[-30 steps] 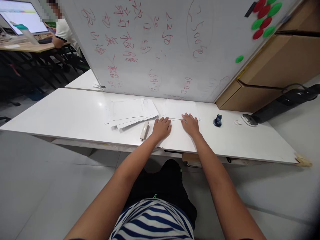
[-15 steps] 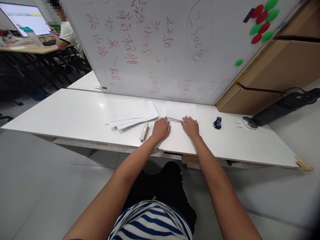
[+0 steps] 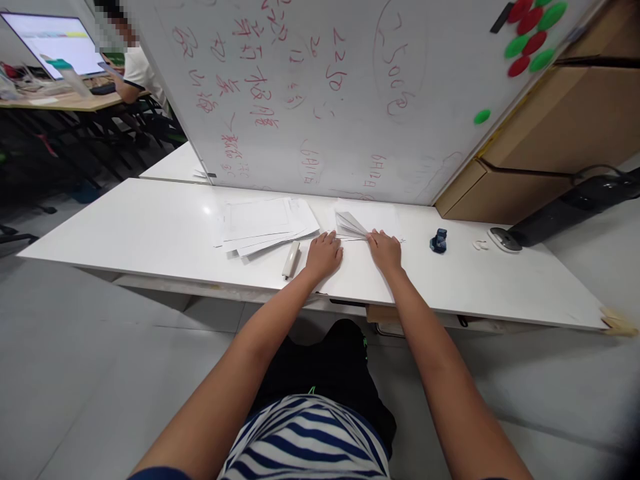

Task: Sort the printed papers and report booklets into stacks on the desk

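My left hand [image 3: 325, 255] lies flat on the table at the near left corner of a white paper stack, its fingers stretched out. With fingers closed on the near edge, my right hand [image 3: 385, 252] lifts a sheet of paper [image 3: 349, 224], whose left part bends up and away from the stack. Other white sheets [image 3: 380, 215] lie flat beneath and behind it. Just left of my left hand rests a slim cream-coloured tool [image 3: 291, 261], its kind unclear. Further left lies a loose, fanned pile of papers [image 3: 257, 220].
A whiteboard [image 3: 350, 133] with red writing stands along the table's back edge. To the right are a small dark blue object [image 3: 439, 241], small white pieces [image 3: 480, 245], a computer mouse [image 3: 505, 240], a black bottle [image 3: 555, 210] and cardboard boxes [image 3: 515, 200]. Another person [image 3: 143, 73] sits far left.
The sheet's near edge has risen and its left part now curls up from the stack. My right hand has closed on it; my left hand has stayed nearly in place.
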